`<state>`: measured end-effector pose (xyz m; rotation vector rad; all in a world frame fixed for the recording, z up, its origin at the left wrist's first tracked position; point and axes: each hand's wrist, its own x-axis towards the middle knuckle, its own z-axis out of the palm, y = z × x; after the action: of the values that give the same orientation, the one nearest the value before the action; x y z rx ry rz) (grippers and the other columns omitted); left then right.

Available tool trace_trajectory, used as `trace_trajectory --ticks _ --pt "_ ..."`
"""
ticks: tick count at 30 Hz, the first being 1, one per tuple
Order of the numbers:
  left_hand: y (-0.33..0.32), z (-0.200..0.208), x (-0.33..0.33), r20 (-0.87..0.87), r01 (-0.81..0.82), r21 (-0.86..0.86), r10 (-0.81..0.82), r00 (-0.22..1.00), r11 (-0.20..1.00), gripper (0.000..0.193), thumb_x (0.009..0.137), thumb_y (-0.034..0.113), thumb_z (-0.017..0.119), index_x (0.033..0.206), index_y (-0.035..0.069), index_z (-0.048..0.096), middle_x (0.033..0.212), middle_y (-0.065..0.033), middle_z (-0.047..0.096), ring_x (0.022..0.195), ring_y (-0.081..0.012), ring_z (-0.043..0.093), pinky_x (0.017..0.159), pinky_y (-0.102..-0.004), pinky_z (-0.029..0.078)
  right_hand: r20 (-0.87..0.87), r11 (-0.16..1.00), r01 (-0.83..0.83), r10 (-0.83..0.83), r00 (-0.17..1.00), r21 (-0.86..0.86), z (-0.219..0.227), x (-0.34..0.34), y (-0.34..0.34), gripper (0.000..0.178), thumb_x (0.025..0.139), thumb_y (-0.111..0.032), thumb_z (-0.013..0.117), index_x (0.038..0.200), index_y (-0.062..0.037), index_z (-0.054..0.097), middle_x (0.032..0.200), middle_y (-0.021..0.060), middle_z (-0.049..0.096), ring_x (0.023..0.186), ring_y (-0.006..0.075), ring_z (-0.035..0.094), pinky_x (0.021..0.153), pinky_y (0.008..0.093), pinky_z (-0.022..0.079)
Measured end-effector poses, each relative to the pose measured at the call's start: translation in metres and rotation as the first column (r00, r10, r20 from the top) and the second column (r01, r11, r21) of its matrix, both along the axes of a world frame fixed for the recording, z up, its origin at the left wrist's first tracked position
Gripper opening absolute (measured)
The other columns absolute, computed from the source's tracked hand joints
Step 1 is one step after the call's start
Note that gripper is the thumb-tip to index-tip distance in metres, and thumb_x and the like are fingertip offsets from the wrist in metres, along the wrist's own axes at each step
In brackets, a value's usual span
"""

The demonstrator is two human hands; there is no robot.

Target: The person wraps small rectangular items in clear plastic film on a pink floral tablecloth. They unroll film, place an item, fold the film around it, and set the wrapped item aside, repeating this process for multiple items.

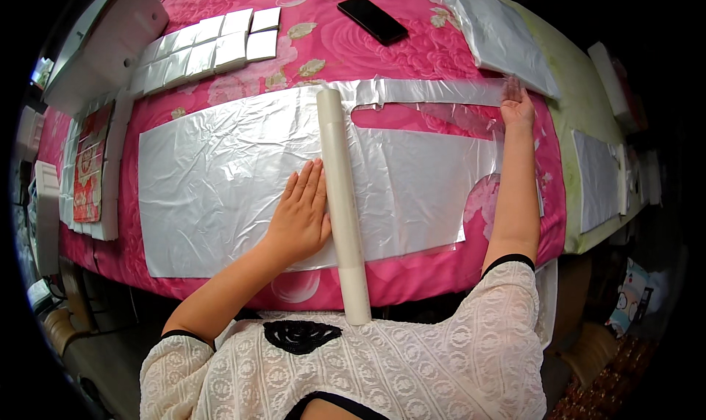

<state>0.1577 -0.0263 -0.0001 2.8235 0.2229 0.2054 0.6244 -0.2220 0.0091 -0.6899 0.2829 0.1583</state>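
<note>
Silver plastic film sheet (220, 177), thin and crinkled, lies spread across the pink floral bedspread (412, 52), cut-out slot toward its right end. Left hand (300, 213) presses flat on it, fingers spread, just beside the long cream cardboard roll (341, 199) lying across the sheet from far to near. Right hand (517, 104) reaches to the far right corner, palm down, fingers open on the film's edge. It looks featherlight, floppy and slick, likely to crease or tear, so flat palms and edges seem the safest hold.
</note>
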Motion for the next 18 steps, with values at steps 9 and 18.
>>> trace_trajectory --ticks 9,18 --pt "0.0 0.0 -0.001 0.026 -0.004 -0.001 0.004 1.0 1.0 0.063 0.084 0.021 0.039 0.137 -0.01 0.025 0.144 -0.0264 0.024 0.136 -0.0379 0.021 0.112 -0.0461 0.013 0.478 0.907 -0.42 0.356 0.803 0.031 0.07 -0.072 0.024 0.022 0.091 -0.004 0.047 0.111 -0.0002 0.057 0.111 0.0102 0.062 0.104 0.0205 0.06 0.085 0.0347 0.054" --pt "0.004 -0.017 -0.004 0.187 0.021 0.0 -0.021 0.982 1.0 0.067 0.084 0.025 0.042 0.137 -0.011 0.023 0.145 -0.0258 0.023 0.138 -0.0367 0.018 0.112 -0.0467 0.013 0.417 0.404 -0.617 0.899 0.132 -0.675 0.087 -0.404 0.224 0.025 0.09 -0.003 0.051 0.114 0.0055 0.055 0.103 0.012 0.065 0.097 0.0129 0.061 0.087 0.0236 0.046"
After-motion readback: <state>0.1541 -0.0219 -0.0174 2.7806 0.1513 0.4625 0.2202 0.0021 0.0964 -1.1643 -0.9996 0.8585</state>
